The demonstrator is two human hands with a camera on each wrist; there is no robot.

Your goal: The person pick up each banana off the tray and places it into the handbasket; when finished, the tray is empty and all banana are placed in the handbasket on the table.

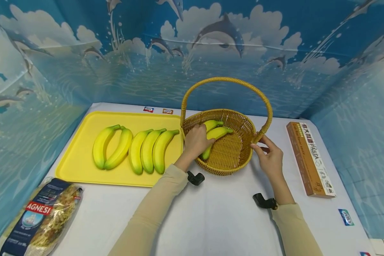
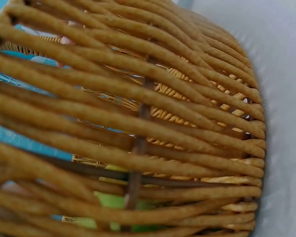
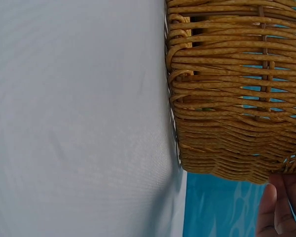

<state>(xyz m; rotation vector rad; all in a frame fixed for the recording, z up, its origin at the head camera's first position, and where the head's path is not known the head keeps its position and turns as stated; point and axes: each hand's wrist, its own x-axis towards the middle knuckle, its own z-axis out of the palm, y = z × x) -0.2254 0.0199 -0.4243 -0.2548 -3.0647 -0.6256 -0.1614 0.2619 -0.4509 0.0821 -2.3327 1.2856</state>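
A wicker basket (image 1: 230, 167) with a tall hoop handle stands on the white table. My left hand (image 1: 201, 139) reaches inside it and grips a yellow banana (image 1: 220, 133) lying on the basket floor. A second banana (image 1: 213, 124) lies just behind it. My right hand (image 1: 260, 144) holds the basket's right rim by the foot of the handle. The left wrist view is filled by the woven basket wall (image 2: 138, 123), with a greenish banana (image 2: 108, 202) showing through the gaps. The right wrist view shows the basket's side (image 3: 227, 98) and my fingers (image 3: 278, 207) beside it.
A yellow tray (image 1: 80, 124) left of the basket holds several bananas (image 1: 147, 151). A bag of Agnesi pasta (image 1: 41, 217) lies at the front left corner. A long pasta box (image 1: 308, 158) lies to the right. Blue dolphin-print walls enclose the table (image 1: 217, 213).
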